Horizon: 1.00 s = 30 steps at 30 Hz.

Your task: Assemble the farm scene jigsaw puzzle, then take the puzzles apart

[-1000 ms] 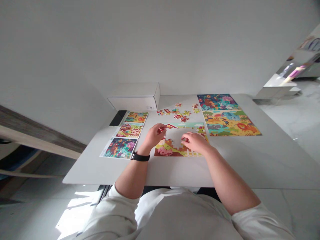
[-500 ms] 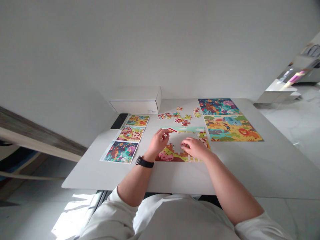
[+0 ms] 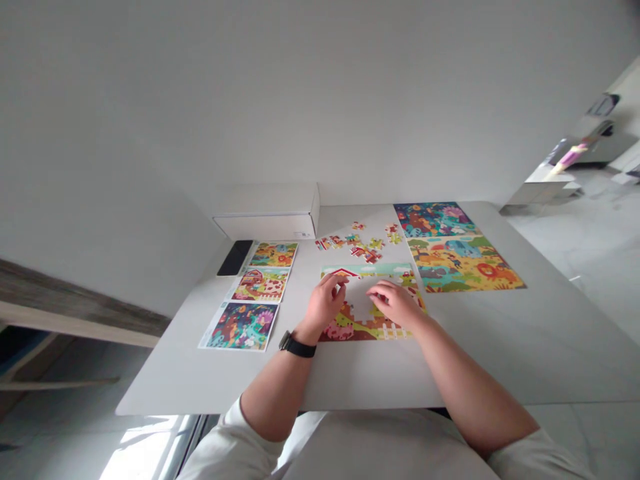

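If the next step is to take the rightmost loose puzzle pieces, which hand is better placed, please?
Probably the right hand: it is nearer to the small red-and-green jigsaw pieces, while the left hand is further left.

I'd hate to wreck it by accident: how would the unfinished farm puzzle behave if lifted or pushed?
Lifted, the farm puzzle would probably sag or break apart, since its middle is unfilled and its inner edges jagged. It is likely light, looking thin and flat. Pushed, it may slide, as the table looks smooth.

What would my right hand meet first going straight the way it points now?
Your right hand would probably meet your left hand first, above the puzzle, though height is hard to judge.
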Motion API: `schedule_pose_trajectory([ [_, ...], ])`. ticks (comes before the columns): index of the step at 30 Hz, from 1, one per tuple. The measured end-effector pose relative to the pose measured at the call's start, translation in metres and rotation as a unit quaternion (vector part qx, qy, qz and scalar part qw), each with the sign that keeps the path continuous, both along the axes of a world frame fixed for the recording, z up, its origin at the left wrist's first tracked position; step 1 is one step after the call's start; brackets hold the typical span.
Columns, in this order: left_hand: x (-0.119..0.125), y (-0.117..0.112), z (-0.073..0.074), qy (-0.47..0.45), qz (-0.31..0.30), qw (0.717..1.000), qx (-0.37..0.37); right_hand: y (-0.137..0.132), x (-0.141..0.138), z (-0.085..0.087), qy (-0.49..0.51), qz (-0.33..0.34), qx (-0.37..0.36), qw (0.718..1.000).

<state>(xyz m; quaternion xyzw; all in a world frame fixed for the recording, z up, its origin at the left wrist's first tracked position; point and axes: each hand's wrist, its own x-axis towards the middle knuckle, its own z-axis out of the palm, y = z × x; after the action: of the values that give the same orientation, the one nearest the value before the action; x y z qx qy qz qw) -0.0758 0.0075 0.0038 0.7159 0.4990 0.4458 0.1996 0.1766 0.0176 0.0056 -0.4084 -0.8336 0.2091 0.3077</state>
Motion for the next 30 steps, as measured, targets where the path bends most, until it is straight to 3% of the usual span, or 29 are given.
schedule_pose_trajectory([
  [13,-0.001,0.0,-0.006,-0.042,-0.003,0.999,0.003,0.009,0.004,-0.009,0.074,-0.058,-0.017,0.995],
  [20,0.004,-0.004,-0.001,-0.044,-0.011,0.998,-0.036,0.016,0.019,0.017,0.078,-0.168,-0.063,0.981],
  [26,0.001,-0.005,0.006,-0.054,-0.006,0.998,-0.035,0.064,0.024,0.032,-0.037,-0.191,-0.063,0.979],
  [30,-0.002,-0.005,0.008,-0.066,-0.003,0.997,-0.034,0.105,0.01,0.032,-0.167,-0.221,-0.097,0.956],
])
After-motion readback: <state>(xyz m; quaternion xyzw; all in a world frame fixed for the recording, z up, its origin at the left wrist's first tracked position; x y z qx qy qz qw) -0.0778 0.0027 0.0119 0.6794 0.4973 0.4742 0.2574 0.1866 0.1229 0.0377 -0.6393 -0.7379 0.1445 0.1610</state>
